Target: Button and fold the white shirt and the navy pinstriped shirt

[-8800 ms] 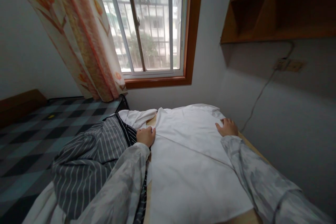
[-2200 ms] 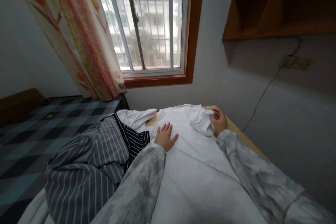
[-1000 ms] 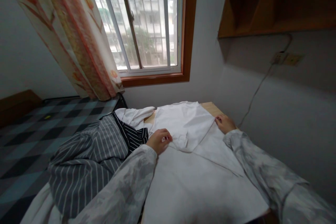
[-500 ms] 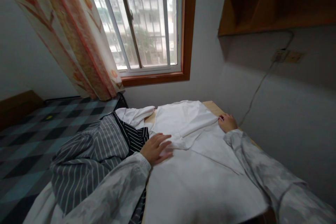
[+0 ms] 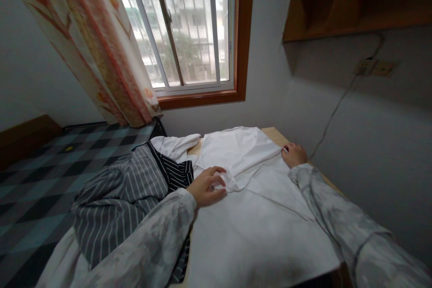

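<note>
White garment (image 5: 263, 234), one: on the tabletop (image 5: 275, 135); far layer folded over, creased, judged partly done; near part flat, seemingly left. My right grip (image 5: 294, 156): pinching its edge. My left grip (image 5: 206, 187): fingers parted beside the fold. Striped garment (image 5: 118, 198): heaped alongside.

Both hands, the left hand (image 5: 206, 186) and the right hand (image 5: 295, 155), are bare. A long, loose left sleeve (image 5: 158, 234) of pale grey-and-white mottled fabric ends in a gathered cuff (image 5: 186, 198). The matching right sleeve (image 5: 340, 216) bears a dark curved line (image 5: 358, 252), seam or crease, farther up.
</note>
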`<state>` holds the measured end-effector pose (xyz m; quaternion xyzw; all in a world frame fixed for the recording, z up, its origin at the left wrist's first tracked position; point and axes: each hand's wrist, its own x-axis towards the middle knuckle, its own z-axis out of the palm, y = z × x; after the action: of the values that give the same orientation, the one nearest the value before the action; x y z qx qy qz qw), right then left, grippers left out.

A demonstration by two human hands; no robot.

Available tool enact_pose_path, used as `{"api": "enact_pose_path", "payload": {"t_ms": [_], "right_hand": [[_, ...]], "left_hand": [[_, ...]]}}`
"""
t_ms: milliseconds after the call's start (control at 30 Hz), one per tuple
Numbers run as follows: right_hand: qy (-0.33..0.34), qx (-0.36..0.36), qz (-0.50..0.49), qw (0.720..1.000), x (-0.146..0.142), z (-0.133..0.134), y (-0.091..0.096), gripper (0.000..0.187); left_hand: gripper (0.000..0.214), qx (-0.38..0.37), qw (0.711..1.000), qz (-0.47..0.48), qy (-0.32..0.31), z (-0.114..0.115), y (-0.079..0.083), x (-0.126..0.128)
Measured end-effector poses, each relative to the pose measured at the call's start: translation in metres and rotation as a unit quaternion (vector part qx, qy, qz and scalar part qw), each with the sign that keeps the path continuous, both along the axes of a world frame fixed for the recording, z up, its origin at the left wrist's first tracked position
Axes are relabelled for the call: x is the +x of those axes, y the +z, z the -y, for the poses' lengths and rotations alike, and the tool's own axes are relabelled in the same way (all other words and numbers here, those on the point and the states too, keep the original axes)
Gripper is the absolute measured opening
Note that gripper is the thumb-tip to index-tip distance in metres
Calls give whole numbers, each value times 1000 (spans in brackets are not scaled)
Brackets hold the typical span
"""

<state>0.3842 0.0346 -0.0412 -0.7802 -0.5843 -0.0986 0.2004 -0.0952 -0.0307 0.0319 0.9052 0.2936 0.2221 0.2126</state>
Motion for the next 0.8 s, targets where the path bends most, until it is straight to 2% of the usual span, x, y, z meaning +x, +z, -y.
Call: {"api": "enact_pose_path", "payload": {"t_ms": [100, 133, 233, 267, 300, 400, 467, 600, 667, 733, 800], "right_hand": [[3, -5, 1, 1000, -1, 0, 2, 26], [2, -6, 1, 1000, -2, 0, 2, 26], [3, -6, 1, 1000, -3, -1, 2, 27], [10, -6, 2, 1000, -3, -2, 1, 27], [20, -5, 2, 1000, -3, -3, 0, 29], [50, -1, -3, 999, 0, -6, -3, 32], [57, 0, -7, 998, 3, -7, -5, 31], [35, 7, -5, 999, 10, -7, -7, 31], [13, 13, -6, 1000, 13, -7, -6, 34], [2, 13, -9, 1000, 16, -6, -6, 36], [0, 4, -7, 1000, 18, -6, -5, 37]], "left_hand": [[21, -64, 995, 42, 61, -7, -9, 8], [30, -81, 993, 46, 78, -10, -12, 10], [76, -92, 991, 41, 90, -18, -20, 16], [80, -80, 992, 34, 88, -19, -20, 17], [74, -63, 994, 22, 82, -19, -19, 17], [31, 13, 998, -42, 36, -17, -7, 14], [13, 82, 993, -87, -6, -13, 4, 8], [12, 239, 961, -135, -31, -3, 22, -10], [7, 293, 942, -144, -81, 4, 25, -16], [6, 299, 929, -144, -164, 12, 25, -17], [11, 253, 930, -143, -226, 22, 23, -15]]}}
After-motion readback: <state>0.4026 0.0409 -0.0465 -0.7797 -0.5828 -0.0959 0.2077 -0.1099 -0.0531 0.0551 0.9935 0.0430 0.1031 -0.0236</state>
